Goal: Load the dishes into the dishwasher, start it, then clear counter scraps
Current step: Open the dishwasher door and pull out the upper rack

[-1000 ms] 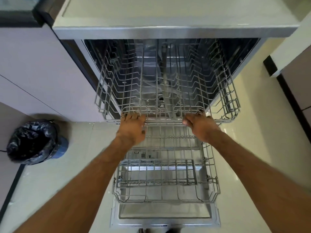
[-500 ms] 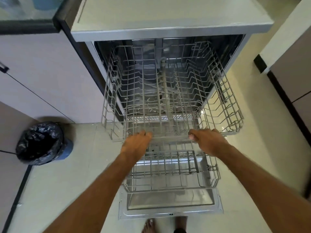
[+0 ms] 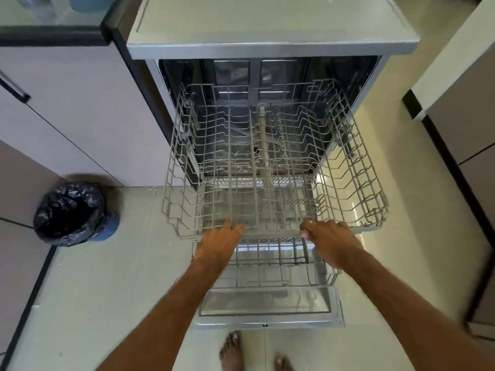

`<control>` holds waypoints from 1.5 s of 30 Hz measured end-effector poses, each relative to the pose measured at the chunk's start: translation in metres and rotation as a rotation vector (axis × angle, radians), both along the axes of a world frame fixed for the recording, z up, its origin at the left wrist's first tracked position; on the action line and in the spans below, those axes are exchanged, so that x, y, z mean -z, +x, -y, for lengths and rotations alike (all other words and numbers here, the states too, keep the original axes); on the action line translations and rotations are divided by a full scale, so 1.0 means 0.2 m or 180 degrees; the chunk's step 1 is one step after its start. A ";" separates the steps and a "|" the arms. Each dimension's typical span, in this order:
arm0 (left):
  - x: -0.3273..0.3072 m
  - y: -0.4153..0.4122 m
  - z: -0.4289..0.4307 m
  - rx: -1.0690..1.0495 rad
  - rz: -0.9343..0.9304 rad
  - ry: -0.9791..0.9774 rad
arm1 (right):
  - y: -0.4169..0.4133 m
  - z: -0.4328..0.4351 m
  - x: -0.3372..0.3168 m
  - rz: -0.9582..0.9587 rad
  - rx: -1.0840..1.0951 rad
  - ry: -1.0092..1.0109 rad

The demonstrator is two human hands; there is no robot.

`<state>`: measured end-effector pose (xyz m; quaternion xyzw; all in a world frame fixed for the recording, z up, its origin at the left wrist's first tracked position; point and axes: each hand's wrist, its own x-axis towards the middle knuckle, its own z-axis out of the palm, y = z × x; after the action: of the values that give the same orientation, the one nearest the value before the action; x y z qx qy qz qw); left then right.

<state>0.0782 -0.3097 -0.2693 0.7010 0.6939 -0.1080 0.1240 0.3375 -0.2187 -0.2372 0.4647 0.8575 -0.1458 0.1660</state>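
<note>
Fingers of left hand (image 3: 218, 245) & right hand (image 3: 332, 242) hook round front rail of grey wire upper rack (image 3: 267, 156), extended out of silver dishwasher (image 3: 267, 50). Pull level w/ equal force so runners don't jam.

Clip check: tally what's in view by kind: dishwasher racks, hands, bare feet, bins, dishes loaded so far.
Dishwasher racks: 2, upper rack and lower rack
Hands: 2, left hand and right hand
Bare feet: 2, left foot and right foot
Bins: 1, black-lined bin
Dishes loaded: 0
Total: 7
</note>
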 end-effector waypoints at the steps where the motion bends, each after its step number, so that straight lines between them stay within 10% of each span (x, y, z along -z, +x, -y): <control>1: 0.00 0.01 0.02 -0.0031 -0.0011 -0.0024 | 0.01 0.02 0.00 0.0033 -0.0039 0.0034; 45: 0.03 0.23 0.39 -0.0630 0.0210 0.0291 | 0.16 0.31 0.14 -0.0237 0.0275 -0.0079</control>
<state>0.1242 -0.3867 -0.2761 0.6372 0.7595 -0.0403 0.1247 0.3697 -0.2803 -0.2643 0.4935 0.8403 -0.1807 0.1333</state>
